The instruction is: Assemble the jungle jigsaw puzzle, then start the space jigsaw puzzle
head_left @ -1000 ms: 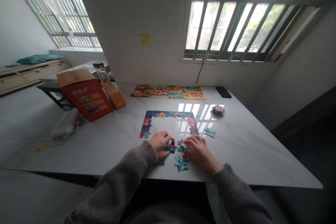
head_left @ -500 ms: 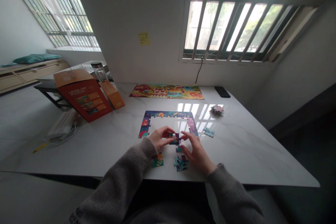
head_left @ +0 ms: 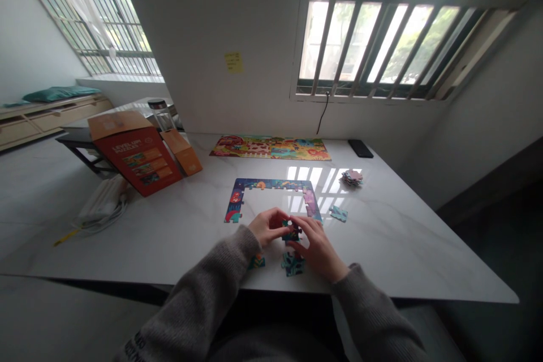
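- Moved since the earlier frame: left hand (head_left: 268, 227) and right hand (head_left: 317, 245) now sit closer together and lower on the table (head_left: 403, 249), above the loose jigsaw pieces (head_left: 292, 264).
- Grip: both hands closed in a fingertip pinch on the held jigsaw pieces (head_left: 292, 232), which are raised or resting just inside the open end of the jigsaw border (head_left: 271, 184); contact with the table cannot be told.
- Risk: a slackened pinch could drop the held jigsaw pieces onto the loose jigsaw pieces.
- Risk: the right hand lies just beside the border's lower right end, so a sideways slip could nudge that unfixed strip out of line.
- Risk: a grey knit sleeve (head_left: 212, 277) dragging low could sweep the loose jigsaw pieces aside.
- Hidden: fingers cover most of the held jigsaw pieces, so their number and whether they interlock cannot be told.
- Partly hidden: the right hand's shadow and fingers obscure the top of the loose jigsaw pieces.
- Also on the table: a small stack of pieces (head_left: 352, 177), a single piece (head_left: 338, 214), a finished picture puzzle (head_left: 270, 147), a red puzzle box (head_left: 136, 153) and a dark phone (head_left: 360, 148).
- Illegible: the yellow sticky note (head_left: 233, 61) on the wall.
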`<state>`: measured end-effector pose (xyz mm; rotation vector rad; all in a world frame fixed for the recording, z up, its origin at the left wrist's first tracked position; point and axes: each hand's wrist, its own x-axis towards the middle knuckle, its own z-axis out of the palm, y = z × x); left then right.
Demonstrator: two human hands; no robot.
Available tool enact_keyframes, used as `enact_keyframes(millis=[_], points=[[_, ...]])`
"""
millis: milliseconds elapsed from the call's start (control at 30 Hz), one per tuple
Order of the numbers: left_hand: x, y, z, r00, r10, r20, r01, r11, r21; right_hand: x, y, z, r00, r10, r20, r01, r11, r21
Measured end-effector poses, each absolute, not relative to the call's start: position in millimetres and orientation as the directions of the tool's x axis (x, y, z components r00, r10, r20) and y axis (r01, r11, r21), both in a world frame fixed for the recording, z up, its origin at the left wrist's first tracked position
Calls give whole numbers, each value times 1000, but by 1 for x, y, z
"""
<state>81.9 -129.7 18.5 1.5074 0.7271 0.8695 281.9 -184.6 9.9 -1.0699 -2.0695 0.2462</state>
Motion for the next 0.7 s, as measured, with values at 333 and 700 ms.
enact_keyframes(millis=[333,700], points=[[54,-137,21,689,614,384,477,-784,398,278,-180,6,-339,775,533,649,603,-464],[29,-132,5,677,671,301,564,-736,373,292,-199,15,-450,762,466,659,635,-402]])
